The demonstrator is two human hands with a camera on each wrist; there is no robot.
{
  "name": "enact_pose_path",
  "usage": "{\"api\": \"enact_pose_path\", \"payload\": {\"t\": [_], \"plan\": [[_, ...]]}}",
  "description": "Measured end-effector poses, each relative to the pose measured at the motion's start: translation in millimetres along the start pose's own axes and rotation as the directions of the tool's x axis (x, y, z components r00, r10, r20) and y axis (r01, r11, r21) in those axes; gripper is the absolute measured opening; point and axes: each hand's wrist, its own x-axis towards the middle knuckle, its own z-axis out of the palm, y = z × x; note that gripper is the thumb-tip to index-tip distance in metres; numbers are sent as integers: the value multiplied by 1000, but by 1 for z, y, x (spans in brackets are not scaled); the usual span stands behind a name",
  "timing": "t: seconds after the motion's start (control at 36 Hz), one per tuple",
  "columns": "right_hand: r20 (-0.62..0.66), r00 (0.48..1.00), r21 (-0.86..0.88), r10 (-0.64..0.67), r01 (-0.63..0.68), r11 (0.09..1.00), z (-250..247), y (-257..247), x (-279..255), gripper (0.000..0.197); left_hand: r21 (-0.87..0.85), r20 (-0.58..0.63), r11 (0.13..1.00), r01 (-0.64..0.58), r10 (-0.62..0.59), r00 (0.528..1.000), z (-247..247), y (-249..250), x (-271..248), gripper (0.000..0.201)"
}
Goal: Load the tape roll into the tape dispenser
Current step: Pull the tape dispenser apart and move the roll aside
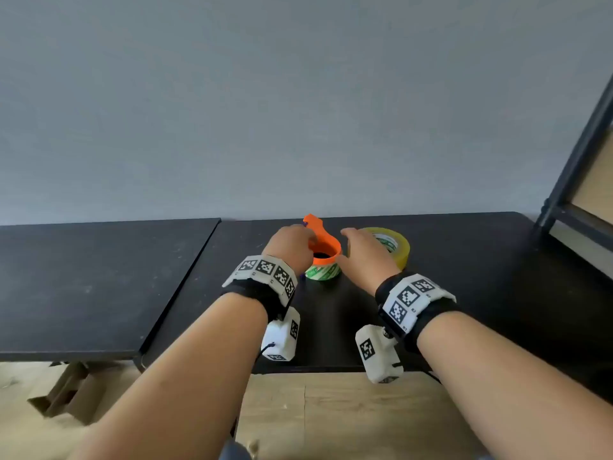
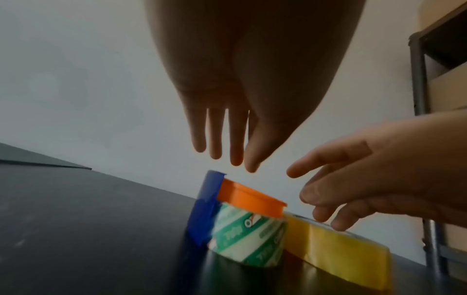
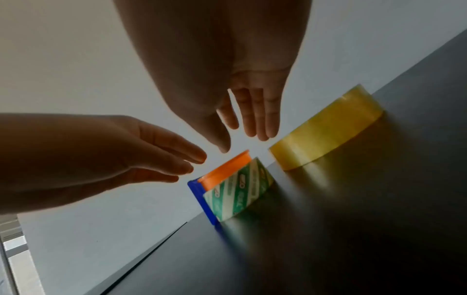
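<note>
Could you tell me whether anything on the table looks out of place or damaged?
Nothing stands out. The orange tape dispenser sits on the green-printed roll, the yellow tape roll lies flat beside it, and both hands hover open above.

My left hand [image 1: 292, 242] hovered at the left side of the orange tape dispenser [image 1: 323, 244], fingers loose and gripping nothing that I could see. The dispenser sat over a green-and-white tape roll [image 1: 323, 271] on the black table [image 1: 464, 260]. My right hand [image 1: 363, 255] reached in with relaxed fingers, between the dispenser and a yellowish tape roll [image 1: 394, 245] just beside it.
</note>
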Motion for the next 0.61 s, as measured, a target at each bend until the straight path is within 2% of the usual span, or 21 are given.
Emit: {"api": "enact_pose_path", "payload": {"t": [0.03,0.17,0.33,0.61], "plan": [[0,1000,13,11,-11,1000,1,1,-1,47,19,38,1000,18,-19,999,2,1,1,47],[27,999,84,20,-22,996,8,2,-5,22,2,28,1000,28,-28,999,16,-5,-3,40],[97,993,18,67,-69,997,16,7,-4,5,28,-20,999,27,-27,999,22,-5,-9,30],[157,981,72,113,-125,990,19,8,-3,20,68,-77,998,-13,18,997,16,-3,-21,30]]}}
